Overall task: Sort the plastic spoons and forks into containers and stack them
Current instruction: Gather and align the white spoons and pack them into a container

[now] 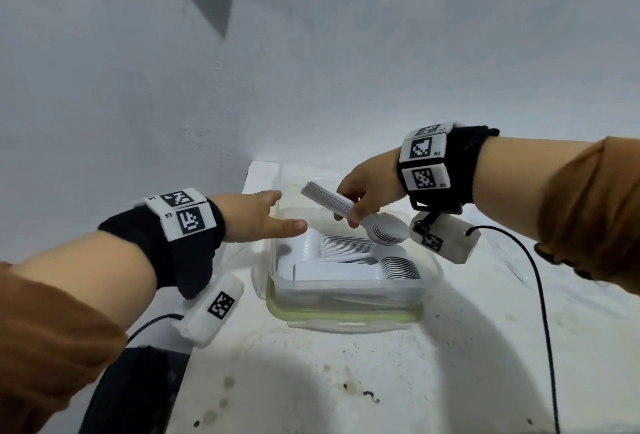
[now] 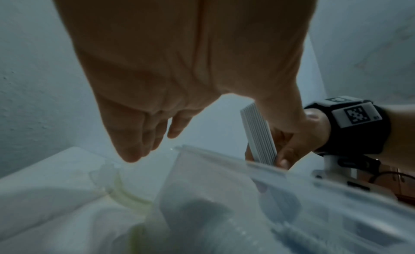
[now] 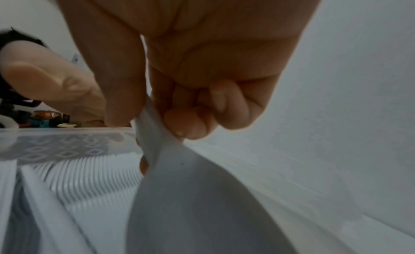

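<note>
My right hand (image 1: 367, 187) pinches a nested stack of white spoons (image 1: 349, 215) by the handles, thumb on one side, curled fingers (image 3: 191, 122) on the other, bowls hanging just above the clear container (image 1: 346, 295). Inside the container lie rows of white forks (image 1: 346, 243) and more spoons (image 1: 401, 269). My left hand (image 1: 263, 215) hovers at the container's left rim, fingers straight and spread, holding nothing
</note>
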